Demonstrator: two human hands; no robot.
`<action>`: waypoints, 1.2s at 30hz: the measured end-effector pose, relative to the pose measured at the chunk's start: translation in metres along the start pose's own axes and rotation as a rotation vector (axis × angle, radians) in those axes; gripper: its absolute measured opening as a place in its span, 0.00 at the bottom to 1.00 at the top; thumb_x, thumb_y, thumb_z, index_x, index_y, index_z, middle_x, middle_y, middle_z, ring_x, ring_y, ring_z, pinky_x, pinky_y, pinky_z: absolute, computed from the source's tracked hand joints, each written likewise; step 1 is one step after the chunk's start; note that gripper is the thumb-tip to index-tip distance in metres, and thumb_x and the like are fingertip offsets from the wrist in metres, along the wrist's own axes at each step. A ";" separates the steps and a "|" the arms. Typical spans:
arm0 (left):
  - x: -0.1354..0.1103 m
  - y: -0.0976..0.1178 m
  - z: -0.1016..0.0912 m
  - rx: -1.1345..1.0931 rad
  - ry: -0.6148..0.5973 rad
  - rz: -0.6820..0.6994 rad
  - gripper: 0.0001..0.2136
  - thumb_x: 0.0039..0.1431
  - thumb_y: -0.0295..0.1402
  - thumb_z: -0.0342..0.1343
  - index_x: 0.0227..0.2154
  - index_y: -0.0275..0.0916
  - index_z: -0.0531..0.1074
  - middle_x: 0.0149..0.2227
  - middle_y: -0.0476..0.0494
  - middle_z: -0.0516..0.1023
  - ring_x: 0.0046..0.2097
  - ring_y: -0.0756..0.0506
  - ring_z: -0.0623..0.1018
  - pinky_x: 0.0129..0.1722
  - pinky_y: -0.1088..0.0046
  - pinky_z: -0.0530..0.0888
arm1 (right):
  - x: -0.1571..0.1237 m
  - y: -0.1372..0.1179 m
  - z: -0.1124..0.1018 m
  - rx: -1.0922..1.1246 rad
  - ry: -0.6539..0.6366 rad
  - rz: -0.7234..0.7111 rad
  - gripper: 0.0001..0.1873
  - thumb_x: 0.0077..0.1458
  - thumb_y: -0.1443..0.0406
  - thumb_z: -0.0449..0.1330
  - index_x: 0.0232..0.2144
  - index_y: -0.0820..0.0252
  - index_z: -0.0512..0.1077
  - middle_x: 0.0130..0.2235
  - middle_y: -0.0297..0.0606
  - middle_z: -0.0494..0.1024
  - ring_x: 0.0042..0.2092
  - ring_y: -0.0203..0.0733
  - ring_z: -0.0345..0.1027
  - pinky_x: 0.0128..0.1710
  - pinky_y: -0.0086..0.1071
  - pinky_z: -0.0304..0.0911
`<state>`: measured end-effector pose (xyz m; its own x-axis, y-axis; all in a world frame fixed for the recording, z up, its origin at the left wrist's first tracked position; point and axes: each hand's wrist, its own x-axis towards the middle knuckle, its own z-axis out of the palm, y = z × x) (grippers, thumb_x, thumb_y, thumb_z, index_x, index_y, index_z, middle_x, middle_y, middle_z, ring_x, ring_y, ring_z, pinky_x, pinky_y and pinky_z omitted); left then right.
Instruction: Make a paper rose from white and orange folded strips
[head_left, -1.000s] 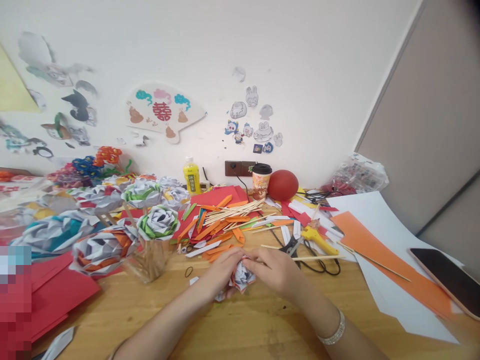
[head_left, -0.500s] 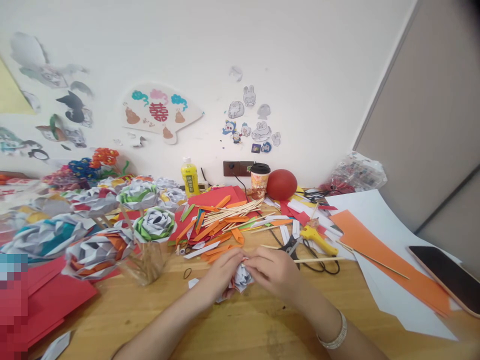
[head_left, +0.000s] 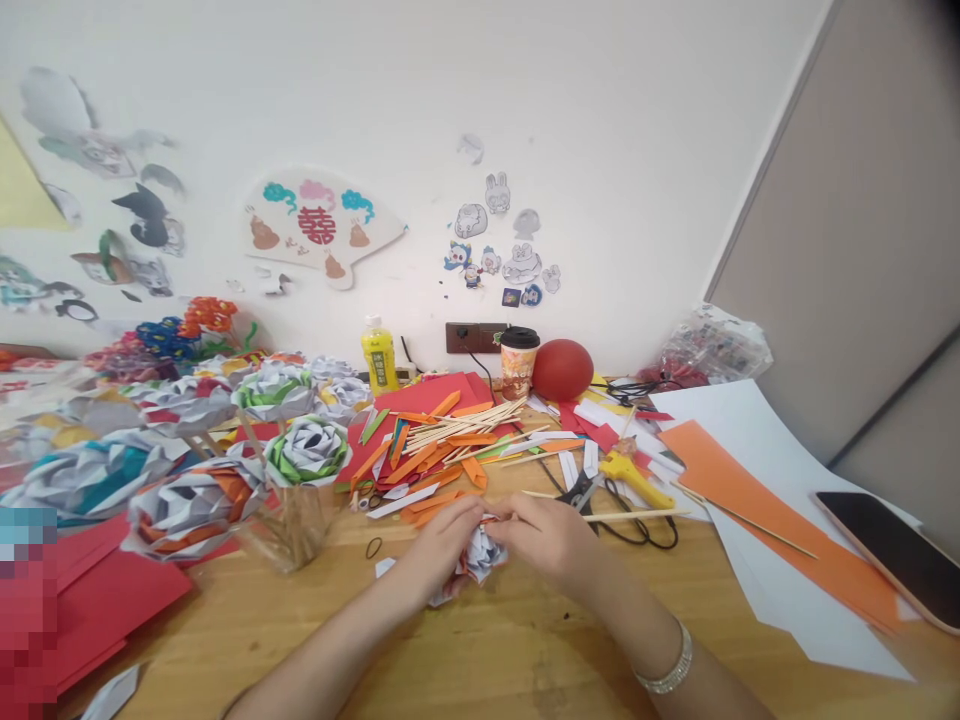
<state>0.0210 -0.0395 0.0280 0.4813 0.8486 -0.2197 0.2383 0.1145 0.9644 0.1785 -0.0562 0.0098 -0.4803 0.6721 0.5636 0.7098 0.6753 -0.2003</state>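
Observation:
Between my two hands, low over the wooden table, is a folded paper flower (head_left: 482, 553), white with some orange edges. My left hand (head_left: 444, 545) wraps its left side, fingers curled around it. On the other side my right hand (head_left: 541, 535) pinches the flower's upper right edge with bent fingers. Parts of the flower are hidden behind my fingers. Just beyond my hands lie folded orange paper strips (head_left: 442, 505) and wooden sticks (head_left: 469, 428). Black scissors (head_left: 581, 492) rest close to my right hand.
Finished paper flowers (head_left: 307, 450) stand in a clear container (head_left: 281, 535) at left, near red paper sheets (head_left: 112, 600). A yellow glue gun (head_left: 636, 478), orange paper (head_left: 787, 540), and a phone (head_left: 892, 550) lie at right. A bottle (head_left: 380, 357), cup (head_left: 519, 362) and red balloon (head_left: 562, 370) stand behind.
My right hand's fingers have shifted slightly up and over the flower's edge, and more of the flower's front shows. My left hand stays nearly in place around it.

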 end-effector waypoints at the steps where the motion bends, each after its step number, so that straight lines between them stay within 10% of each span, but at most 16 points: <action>1: 0.000 0.000 0.000 -0.001 0.004 0.000 0.13 0.51 0.43 0.42 0.32 0.38 0.63 0.15 0.55 0.61 0.11 0.55 0.57 0.10 0.81 0.51 | 0.001 -0.001 0.000 0.029 0.003 0.019 0.11 0.57 0.66 0.48 0.31 0.56 0.70 0.31 0.33 0.73 0.28 0.33 0.66 0.25 0.24 0.59; 13: 0.005 -0.013 -0.005 0.072 0.028 0.128 0.13 0.53 0.43 0.43 0.29 0.39 0.64 0.21 0.53 0.63 0.16 0.55 0.60 0.11 0.81 0.54 | 0.002 -0.005 -0.001 0.330 0.032 0.114 0.07 0.56 0.68 0.51 0.29 0.60 0.68 0.32 0.35 0.68 0.33 0.33 0.65 0.34 0.26 0.60; 23: 0.009 -0.017 0.001 -0.073 0.004 0.045 0.15 0.52 0.46 0.43 0.31 0.39 0.63 0.16 0.54 0.62 0.13 0.55 0.58 0.10 0.81 0.51 | -0.001 0.004 0.014 -0.277 0.080 -0.156 0.13 0.59 0.67 0.45 0.32 0.62 0.69 0.27 0.38 0.70 0.27 0.35 0.64 0.25 0.26 0.56; 36: 0.006 -0.012 0.000 0.034 0.059 0.083 0.13 0.52 0.44 0.43 0.25 0.39 0.63 0.17 0.54 0.62 0.14 0.54 0.58 0.11 0.80 0.51 | 0.006 -0.005 0.003 0.310 -0.013 0.252 0.04 0.53 0.70 0.54 0.28 0.59 0.68 0.30 0.32 0.67 0.31 0.33 0.65 0.30 0.25 0.60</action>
<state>0.0207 -0.0357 0.0149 0.4506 0.8833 -0.1290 0.2287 0.0254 0.9732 0.1707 -0.0541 0.0120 -0.3190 0.8310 0.4557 0.6180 0.5469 -0.5648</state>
